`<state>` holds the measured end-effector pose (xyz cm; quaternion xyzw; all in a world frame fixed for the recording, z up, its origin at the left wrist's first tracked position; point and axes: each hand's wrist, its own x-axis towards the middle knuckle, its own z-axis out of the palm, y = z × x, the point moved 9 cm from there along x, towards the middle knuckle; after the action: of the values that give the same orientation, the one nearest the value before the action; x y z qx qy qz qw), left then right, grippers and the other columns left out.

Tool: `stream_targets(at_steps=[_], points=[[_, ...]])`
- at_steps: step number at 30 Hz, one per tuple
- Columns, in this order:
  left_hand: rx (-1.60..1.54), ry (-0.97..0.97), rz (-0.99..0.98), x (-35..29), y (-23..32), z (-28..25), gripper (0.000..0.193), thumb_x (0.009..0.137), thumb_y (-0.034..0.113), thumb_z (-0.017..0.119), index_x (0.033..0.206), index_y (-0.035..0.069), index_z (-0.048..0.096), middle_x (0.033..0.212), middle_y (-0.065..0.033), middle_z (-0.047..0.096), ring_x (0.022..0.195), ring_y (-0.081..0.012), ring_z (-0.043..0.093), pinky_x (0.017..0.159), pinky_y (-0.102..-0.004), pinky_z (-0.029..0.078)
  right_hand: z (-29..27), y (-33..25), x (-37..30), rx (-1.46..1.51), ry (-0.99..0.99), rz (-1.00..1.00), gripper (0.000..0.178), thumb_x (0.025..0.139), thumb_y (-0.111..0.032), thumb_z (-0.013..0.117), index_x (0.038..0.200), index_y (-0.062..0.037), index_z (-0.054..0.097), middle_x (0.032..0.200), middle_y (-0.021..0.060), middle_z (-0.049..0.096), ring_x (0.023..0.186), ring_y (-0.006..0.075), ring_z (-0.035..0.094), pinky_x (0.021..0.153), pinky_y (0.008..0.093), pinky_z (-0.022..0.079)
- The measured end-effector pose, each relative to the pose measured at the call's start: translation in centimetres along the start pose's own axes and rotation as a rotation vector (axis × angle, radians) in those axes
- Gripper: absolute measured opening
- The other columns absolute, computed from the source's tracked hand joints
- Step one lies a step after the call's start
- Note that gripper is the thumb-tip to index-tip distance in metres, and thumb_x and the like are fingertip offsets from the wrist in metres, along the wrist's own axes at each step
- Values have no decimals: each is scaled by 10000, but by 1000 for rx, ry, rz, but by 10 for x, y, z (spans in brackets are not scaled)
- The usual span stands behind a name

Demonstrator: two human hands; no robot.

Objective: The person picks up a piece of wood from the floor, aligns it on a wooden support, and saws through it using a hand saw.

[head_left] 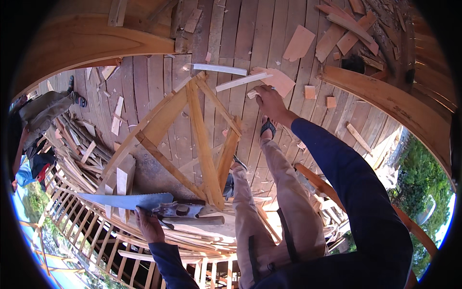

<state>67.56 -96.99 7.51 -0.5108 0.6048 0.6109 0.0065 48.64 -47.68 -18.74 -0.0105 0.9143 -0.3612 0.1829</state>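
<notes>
My right hand [272, 102] reaches forward over the plank floor, its fingers closed on a small pale piece of wood [252, 94]. Just beyond it, a long pale strip [240, 82] lies partly over a flat reddish board [281, 83]. At the lower left, my left hand [150, 225] has its fingers closed at the lower edge of a hand saw [130, 200], near where blade meets handle. The blade points left; the wooden saw handle [180, 209] lies to the right of my fingers. Below that handle is a rounded wooden stick [197, 220].
A triangular timber frame [199, 130] stands in front of me. Curved beams [380, 96] flank the deck. Reddish offcuts [299, 43] and shavings litter the planks. Long strips are piled [82, 139] at left, beside another person's legs [45, 106]. Slatted ribs [91, 226] with gaps run below.
</notes>
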Motion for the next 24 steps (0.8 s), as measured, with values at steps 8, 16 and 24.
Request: stream_targets(at_steps=[8, 16, 24], points=[[288, 157, 64, -13, 1, -17, 486, 1000, 347, 488, 1389, 68, 402, 1317, -88, 540, 1156, -213, 555, 1012, -367, 436, 135, 233, 107, -589, -196, 359, 483, 888, -346, 622, 1253, -47, 521, 1279, 123, 534, 1221, 318, 497, 948, 520, 450], [392, 513, 129, -30, 14, -19, 531, 1026, 379, 333, 1445, 53, 364, 1453, -206, 348, 1294, -294, 447, 1048, -435, 424, 117, 239, 88, -59, -237, 198, 433, 965, -385, 472, 863, -20, 682, 819, 209, 660, 824, 352, 650, 746, 476, 482], [1300, 362, 921, -158, 100, 124, 399, 930, 227, 546, 1212, -52, 497, 1120, -220, 547, 1015, -346, 554, 874, -457, 483, -53, 101, -32, -45, -475, 159, 336, 939, -283, 556, 784, -2, 657, 639, 161, 601, 638, 354, 606, 625, 433, 461]])
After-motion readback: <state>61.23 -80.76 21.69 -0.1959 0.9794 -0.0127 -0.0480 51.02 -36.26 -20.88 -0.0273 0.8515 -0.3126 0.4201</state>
